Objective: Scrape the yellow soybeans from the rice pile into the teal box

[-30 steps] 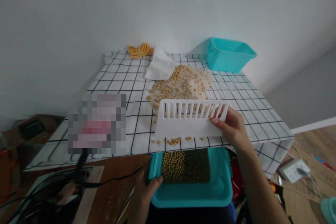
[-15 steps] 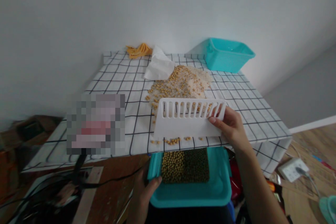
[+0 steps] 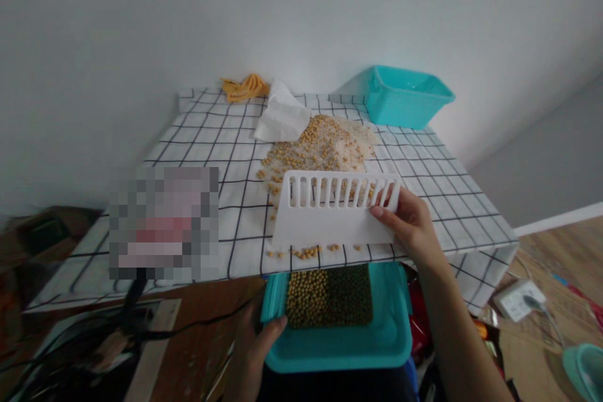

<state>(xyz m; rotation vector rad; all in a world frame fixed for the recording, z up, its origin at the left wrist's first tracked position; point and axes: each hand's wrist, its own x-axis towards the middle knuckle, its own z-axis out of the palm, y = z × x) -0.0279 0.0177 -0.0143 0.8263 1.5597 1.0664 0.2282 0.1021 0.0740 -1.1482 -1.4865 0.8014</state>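
Note:
My right hand (image 3: 407,220) grips the right end of a white slotted plastic divider (image 3: 330,226), tilted on the checkered tablecloth with its slots at the top. Behind it spreads a pile of yellow soybeans and pale rice-like grains (image 3: 325,144). A few loose soybeans (image 3: 308,253) lie along the divider's lower edge, by the table's front edge. My left hand (image 3: 264,345) is closed on the left rim of a teal tray (image 3: 339,352), just below that edge. In the tray, yellow soybeans (image 3: 306,298) lie to the left of small dark green beans (image 3: 349,295).
A turquoise bin (image 3: 407,97) stands at the back right of the table. A white cloth (image 3: 283,114) and an orange cloth (image 3: 245,86) lie at the back. A blurred-out object (image 3: 164,220) rests at the left. A power strip (image 3: 518,300) is on the floor at right.
The whole view has shifted slightly. Both hands keep their grips, and the divider and tray look nearly unchanged relative to the table.

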